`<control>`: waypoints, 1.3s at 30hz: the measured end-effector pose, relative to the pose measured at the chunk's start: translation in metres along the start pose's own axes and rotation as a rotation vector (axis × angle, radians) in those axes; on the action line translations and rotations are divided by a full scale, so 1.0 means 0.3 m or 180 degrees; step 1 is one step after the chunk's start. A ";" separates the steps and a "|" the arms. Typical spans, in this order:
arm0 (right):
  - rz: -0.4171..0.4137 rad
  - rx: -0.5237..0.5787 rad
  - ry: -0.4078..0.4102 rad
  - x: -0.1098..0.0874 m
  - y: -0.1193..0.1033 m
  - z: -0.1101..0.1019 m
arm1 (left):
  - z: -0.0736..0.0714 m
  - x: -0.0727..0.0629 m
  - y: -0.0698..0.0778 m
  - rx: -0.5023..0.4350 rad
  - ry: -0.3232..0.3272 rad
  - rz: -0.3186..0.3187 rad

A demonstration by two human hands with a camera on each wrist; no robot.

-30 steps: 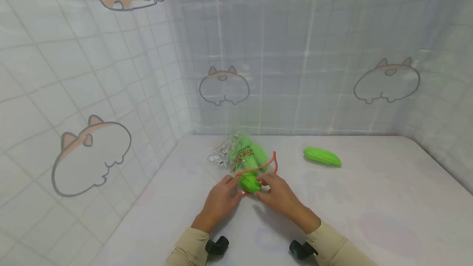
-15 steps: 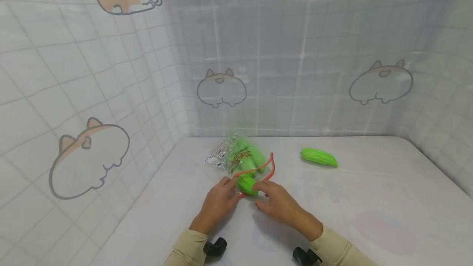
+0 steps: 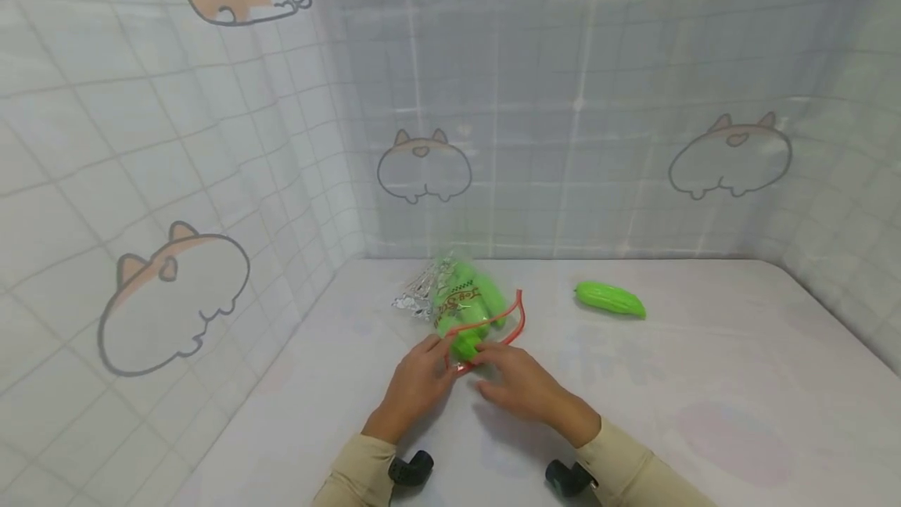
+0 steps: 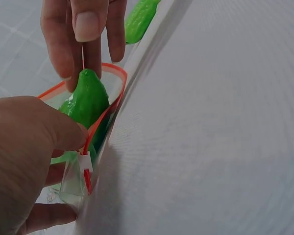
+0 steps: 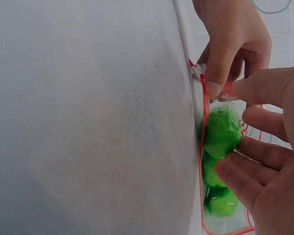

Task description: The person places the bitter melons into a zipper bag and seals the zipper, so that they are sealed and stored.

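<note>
A clear plastic zip bag (image 3: 522, 311) with a red-edged mouth lies on the table, holding several bright green toy vegetables. My left hand (image 3: 418, 382) pinches the left corner of its mouth by the red edge. Just inside the mouth sits a green bumpy toy vegetable (image 4: 89, 100), like a bitter melon, its tip facing me. In the right wrist view my right hand (image 5: 279, 147) touches this vegetable (image 5: 221, 129), its fingers fairly straight and not wrapped round it. The left thumb and part of the left fingers show at the top there.
Another green toy vegetable (image 3: 610, 299) lies alone on the white table (image 3: 676, 382), right of the bag. Crumpled silver, patterned plastic (image 3: 420, 292) sits at the bag's far left. Patterned curtain walls (image 3: 535, 178) stand behind and at the sides.
The green vegetable at the mouth has slid farther into the bag. My right hand has loosened its hold and followed it leftward with fingers extended. The left hand stays on the bag's edge.
</note>
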State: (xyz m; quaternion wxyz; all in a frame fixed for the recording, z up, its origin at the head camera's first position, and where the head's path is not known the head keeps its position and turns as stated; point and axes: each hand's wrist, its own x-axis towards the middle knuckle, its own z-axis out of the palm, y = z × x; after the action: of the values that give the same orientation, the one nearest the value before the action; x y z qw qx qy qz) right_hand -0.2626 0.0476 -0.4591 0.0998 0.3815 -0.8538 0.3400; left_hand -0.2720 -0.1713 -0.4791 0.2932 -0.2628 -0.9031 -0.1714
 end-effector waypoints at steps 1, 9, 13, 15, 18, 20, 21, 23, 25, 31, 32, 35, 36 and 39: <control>-0.0004 -0.0001 -0.0004 0.004 0.001 0.002 | 0.001 -0.001 -0.001 0.0003 0.0004 -0.0002; 0.0129 0.0008 -0.0214 0.025 -0.011 0.013 | 0.002 -0.007 -0.006 0.0030 0.0028 -0.0009; 0.0251 0.0056 -0.0399 0.030 -0.018 0.020 | 0.003 -0.008 -0.008 0.0095 0.0014 -0.0006; 0.0274 0.0053 -0.0452 0.033 -0.017 0.022 | 0.004 -0.007 -0.008 0.0107 0.0003 0.0003; 0.0275 0.0026 -0.0467 0.040 -0.009 0.027 | 0.005 -0.004 -0.008 0.0097 -0.0010 -0.0005; 0.0254 -0.0009 -0.0471 0.047 -0.004 0.029 | 0.006 -0.003 -0.008 0.0077 -0.0017 -0.0015; 0.0259 -0.0007 -0.0482 0.050 -0.002 0.029 | 0.007 -0.002 -0.008 0.0081 -0.0021 -0.0023; 0.0275 -0.0022 -0.0505 0.058 0.001 0.031 | 0.008 -0.002 -0.007 0.0089 -0.0027 -0.0034; 0.0324 -0.0034 -0.0539 0.063 0.003 0.032 | 0.008 0.000 -0.005 0.0081 -0.0037 -0.0044; 0.0468 -0.0134 -0.0614 0.081 0.008 0.044 | 0.007 0.002 0.001 0.0059 -0.0023 -0.0054; 0.0478 -0.0154 -0.0619 0.084 0.010 0.046 | 0.008 0.002 0.001 0.0061 -0.0013 -0.0049; 0.0458 -0.0177 -0.0607 0.091 0.014 0.049 | 0.012 0.004 -0.001 0.0086 0.0017 0.0000; 0.0451 -0.0172 -0.0602 0.092 0.015 0.049 | 0.013 0.005 -0.001 0.0090 0.0027 0.0015; 0.0447 -0.0154 -0.0590 0.096 0.017 0.048 | 0.017 0.007 -0.003 0.0106 0.0040 0.0063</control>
State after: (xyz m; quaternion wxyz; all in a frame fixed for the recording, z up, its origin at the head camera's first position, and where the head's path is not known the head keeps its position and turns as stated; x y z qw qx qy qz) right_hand -0.2848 0.0238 -0.4602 0.0056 0.3480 -0.8919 0.2887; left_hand -0.2762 -0.1689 -0.4819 0.3049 -0.2656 -0.9013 -0.1551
